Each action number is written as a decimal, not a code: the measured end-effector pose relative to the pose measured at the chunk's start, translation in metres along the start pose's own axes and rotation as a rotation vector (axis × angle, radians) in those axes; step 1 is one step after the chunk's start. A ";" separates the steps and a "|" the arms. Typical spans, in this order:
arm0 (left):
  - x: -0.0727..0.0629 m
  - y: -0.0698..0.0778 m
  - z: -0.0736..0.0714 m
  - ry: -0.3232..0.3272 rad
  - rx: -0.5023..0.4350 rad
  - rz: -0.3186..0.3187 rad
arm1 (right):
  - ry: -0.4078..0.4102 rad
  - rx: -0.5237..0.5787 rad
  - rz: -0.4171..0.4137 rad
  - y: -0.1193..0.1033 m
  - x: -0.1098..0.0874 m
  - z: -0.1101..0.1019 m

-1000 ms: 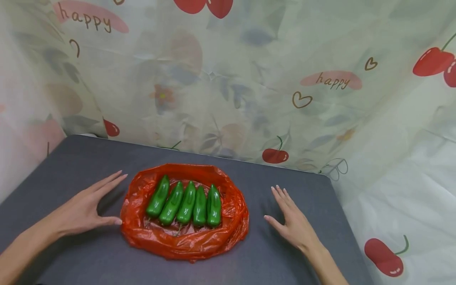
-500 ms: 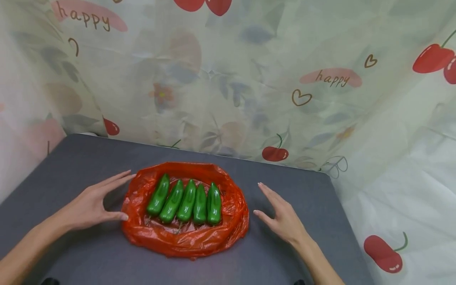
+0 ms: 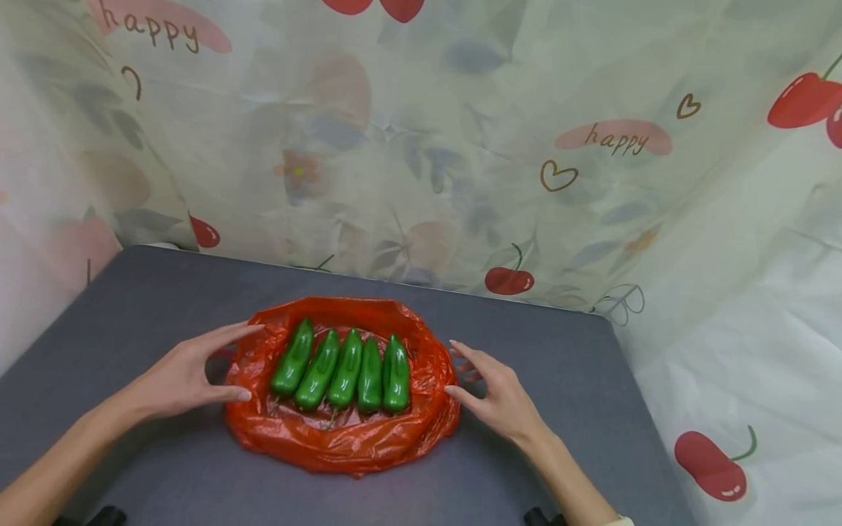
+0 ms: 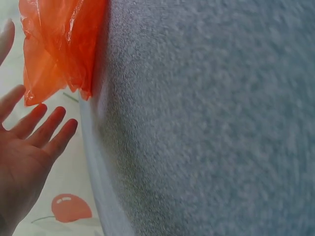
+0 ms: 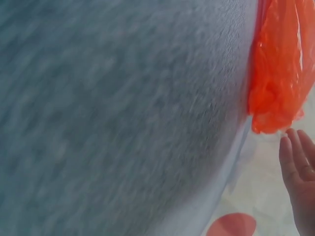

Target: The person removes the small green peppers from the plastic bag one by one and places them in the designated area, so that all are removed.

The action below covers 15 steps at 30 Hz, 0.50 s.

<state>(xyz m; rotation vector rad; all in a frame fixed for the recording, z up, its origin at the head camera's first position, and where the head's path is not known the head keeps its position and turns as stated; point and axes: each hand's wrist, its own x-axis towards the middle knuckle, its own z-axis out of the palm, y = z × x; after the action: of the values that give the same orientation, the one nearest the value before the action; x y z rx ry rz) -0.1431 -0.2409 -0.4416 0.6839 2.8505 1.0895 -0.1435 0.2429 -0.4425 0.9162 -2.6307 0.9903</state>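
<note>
A red plastic bag [image 3: 342, 456], its sides rolled down into a low rim, sits on the dark grey table. Several green peppers [image 3: 346, 369] lie side by side in it, tips pointing away from me. My left hand [image 3: 180, 376] is at the bag's left side, thumb and fingers spread, fingertips overlapping the rim. At the right side is my right hand [image 3: 496, 398], fingers relaxed and fingertips right at the rim. In the left wrist view the left fingers [image 4: 45, 129] are spread just below the bag's edge; the right wrist view has the right fingers [image 5: 298, 152] close by the bag.
The grey tabletop [image 3: 546, 343] stretches around the bag. Behind it hangs a pale curtain [image 3: 395, 146] printed with cherries, leaves and hearts, which continues down the left and right sides. Dark objects [image 3: 544, 517] show at the bottom edge near each forearm.
Both hands have moved inward to the bag, the left one rightward and the right one leftward. The bag and peppers have stayed in place on the table.
</note>
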 end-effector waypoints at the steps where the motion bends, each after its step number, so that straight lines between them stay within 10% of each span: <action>1: 0.000 0.001 0.000 -0.002 0.002 -0.010 | -0.004 0.001 -0.005 -0.001 0.001 0.001; 15: 0.005 0.004 0.006 -0.035 -0.028 -0.007 | -0.003 0.022 -0.075 -0.012 0.018 0.014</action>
<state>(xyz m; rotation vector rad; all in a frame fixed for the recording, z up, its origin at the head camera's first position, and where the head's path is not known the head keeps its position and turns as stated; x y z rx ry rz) -0.1448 -0.2326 -0.4428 0.6833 2.8005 1.1028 -0.1501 0.2174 -0.4401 1.0140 -2.5725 1.0023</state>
